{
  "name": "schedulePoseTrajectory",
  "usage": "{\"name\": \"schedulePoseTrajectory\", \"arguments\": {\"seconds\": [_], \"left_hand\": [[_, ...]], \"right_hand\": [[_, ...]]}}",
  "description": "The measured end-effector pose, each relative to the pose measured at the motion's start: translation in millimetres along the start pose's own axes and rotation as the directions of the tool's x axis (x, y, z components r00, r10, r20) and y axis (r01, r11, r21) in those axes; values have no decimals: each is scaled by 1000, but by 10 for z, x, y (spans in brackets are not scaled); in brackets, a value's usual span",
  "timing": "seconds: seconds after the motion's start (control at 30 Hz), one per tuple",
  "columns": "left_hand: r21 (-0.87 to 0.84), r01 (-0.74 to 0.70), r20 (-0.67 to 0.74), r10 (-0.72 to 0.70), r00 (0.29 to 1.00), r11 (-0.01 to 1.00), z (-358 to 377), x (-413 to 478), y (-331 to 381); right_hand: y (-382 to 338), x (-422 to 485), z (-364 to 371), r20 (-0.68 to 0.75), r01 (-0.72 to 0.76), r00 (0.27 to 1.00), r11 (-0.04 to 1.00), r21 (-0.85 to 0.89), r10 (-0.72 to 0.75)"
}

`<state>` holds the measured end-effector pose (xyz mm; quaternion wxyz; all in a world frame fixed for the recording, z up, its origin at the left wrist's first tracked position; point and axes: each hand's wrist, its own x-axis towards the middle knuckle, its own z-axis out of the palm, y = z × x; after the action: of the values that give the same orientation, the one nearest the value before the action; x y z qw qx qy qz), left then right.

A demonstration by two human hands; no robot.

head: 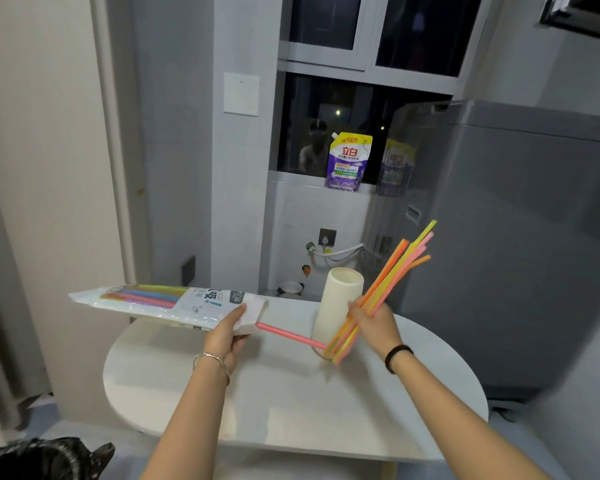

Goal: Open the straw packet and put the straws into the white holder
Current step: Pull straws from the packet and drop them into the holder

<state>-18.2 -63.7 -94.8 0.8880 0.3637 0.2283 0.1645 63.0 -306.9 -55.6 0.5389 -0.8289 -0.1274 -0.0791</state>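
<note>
So: left hand point(227, 329), centre-left of frame, palm down, fingers clamped on the open end of the long white plastic straw packet point(160, 303); the packet sticks out toward the left edge, roughly level, above the round white table point(284, 403). One pink straw point(290, 336) pokes out of the packet mouth, slanting down-right. Right hand point(374, 325), centre-right, fist closed around a bundle of orange, yellow and pink straws point(395, 271), tilted, tips toward upper right; exact count unclear, several. One tall white cylindrical holder point(338, 299) stands on the table just behind that hand. One purple detergent pouch point(349, 161) on the window sill above.
</note>
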Motion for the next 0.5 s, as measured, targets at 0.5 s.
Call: {"name": "schedulePoseTrajectory", "arguments": {"seconds": [0.5], "left_hand": [[-66,13,52,-9,999,998,184,76,-177]], "right_hand": [[-661,826,-334,-300,124,950,984,131,-80]]}}
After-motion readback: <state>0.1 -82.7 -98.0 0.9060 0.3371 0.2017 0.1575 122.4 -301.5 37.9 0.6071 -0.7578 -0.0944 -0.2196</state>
